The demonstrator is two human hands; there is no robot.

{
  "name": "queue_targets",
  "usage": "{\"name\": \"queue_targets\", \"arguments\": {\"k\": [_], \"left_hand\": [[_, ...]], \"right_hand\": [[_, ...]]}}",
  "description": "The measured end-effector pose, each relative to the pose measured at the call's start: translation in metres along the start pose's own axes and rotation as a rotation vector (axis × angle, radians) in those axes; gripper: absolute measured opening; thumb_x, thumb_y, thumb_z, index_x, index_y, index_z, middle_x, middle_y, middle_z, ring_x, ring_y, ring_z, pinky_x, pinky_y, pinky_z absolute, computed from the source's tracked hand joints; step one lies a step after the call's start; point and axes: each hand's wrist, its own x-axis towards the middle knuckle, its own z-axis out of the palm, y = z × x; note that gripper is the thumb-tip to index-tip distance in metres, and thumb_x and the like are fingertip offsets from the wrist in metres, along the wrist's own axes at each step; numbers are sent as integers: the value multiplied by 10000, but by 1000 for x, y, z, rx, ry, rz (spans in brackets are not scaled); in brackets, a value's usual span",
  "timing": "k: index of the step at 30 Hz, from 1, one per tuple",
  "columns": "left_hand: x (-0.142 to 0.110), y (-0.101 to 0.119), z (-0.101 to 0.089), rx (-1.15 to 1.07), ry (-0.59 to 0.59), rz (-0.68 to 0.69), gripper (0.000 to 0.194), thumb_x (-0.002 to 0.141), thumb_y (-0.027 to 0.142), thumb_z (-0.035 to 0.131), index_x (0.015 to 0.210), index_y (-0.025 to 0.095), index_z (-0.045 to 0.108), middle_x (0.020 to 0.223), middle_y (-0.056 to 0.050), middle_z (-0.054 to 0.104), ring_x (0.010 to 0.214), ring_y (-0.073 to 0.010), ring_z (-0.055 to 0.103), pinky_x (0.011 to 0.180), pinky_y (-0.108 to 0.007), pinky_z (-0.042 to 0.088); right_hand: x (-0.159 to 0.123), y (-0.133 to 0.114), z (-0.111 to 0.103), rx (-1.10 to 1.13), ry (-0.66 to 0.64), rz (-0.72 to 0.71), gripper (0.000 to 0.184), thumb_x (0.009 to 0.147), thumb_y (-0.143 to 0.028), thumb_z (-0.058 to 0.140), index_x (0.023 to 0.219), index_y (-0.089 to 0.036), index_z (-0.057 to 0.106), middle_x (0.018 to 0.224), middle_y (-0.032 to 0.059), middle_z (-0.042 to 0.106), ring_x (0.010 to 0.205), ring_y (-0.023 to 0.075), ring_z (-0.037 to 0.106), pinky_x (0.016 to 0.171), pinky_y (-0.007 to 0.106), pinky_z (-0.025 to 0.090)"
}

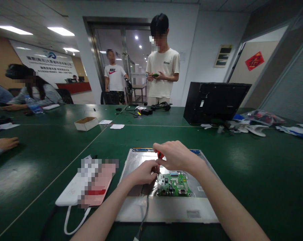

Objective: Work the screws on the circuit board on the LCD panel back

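With the clock dial laid on the green rectangular circuit board (173,184), the right hand (176,154) sits near 12 o'clock, its fingers curled around an orange-red and black tool handle (160,155). The left hand (146,173) is at 10, fingers bent in close together by the board's corner; whether they pinch the tool's shaft I cannot tell (the knuckles hide the tips). The board rests on a broad, flat silver metal panel (171,210), which lies on the dark green table (254,187) right before the person.

A thin grey cable (147,211) runs off toward 7, crossing the panel's near edge. At 9, near the left forearm, a white flat slab-like device (69,191) and a pink flat rectangular device (107,179) lie against each other, a looped white cord (68,221) at their near ends. Toward 10, well apart, stands a small open white cardboard box (86,126), and farther left a co-worker's hand (6,144) rests on the table. A big black plastic monitor (217,102) blocks the view at 1; black headphone-like gear (161,106) lies at 12.
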Motion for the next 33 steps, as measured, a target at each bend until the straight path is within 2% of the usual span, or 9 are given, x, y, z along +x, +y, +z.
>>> {"name": "queue_targets", "arguments": {"k": [2,4,7,10,16,20,23,29,33], "left_hand": [[0,1,-1,-17,-20,-10,165,683,75,473,776,148,588,715,-4,584,654,-136,515,575,-221,362],[0,0,-2,-19,-17,-20,154,677,76,485,767,147,587,709,-2,581,661,-138,517,582,-222,367],[0,-4,0,-15,-4,-29,184,679,76,497,816,142,601,748,-11,601,690,-144,528,611,-227,385],[0,-7,2,-37,-6,-20,219,692,75,495,866,138,612,795,-21,618,712,-147,542,623,-229,394],[-1,-4,0,-81,-15,-25,169,687,70,491,793,140,601,724,-4,592,664,-133,532,589,-220,380],[-1,-5,-1,-86,-6,-19,200,684,69,499,832,137,615,757,-14,613,693,-143,541,618,-231,396],[-1,-6,-1,-83,-18,-27,228,686,67,504,868,134,623,801,-25,631,724,-152,556,641,-236,409],[-1,-1,-4,-97,-44,-48,174,696,70,507,817,140,610,763,-14,618,700,-143,557,631,-230,415],[-1,-2,-3,-83,-26,-53,184,687,73,522,834,139,610,761,-14,612,708,-147,551,633,-229,416]], "right_hand": [[1,0,0,-25,-11,26,208,864,-411,560,955,-224,565,830,31,700,701,171,619,519,271,197],[2,1,0,-44,-21,45,213,885,-426,532,932,-223,580,796,33,695,689,173,621,515,276,189],[1,1,1,-31,-7,26,133,862,-305,541,955,-216,574,810,30,695,691,165,620,514,278,191],[-1,1,2,6,25,-18,186,803,-234,566,988,-213,559,849,23,698,694,155,614,514,273,196],[2,1,1,-33,-13,37,220,873,-434,543,912,-227,607,789,31,699,688,168,616,523,273,188],[2,1,1,-22,-17,32,149,856,-299,543,975,-217,581,810,28,696,689,158,612,521,272,193],[-1,0,1,9,4,-10,206,804,-234,564,1009,-211,552,853,27,696,704,155,611,522,273,198],[1,3,2,-12,-8,28,232,878,-451,538,923,-231,596,791,34,696,692,171,613,523,279,186],[1,2,1,-23,-18,43,153,874,-334,530,964,-225,589,806,31,695,687,159,607,527,277,193]]}}
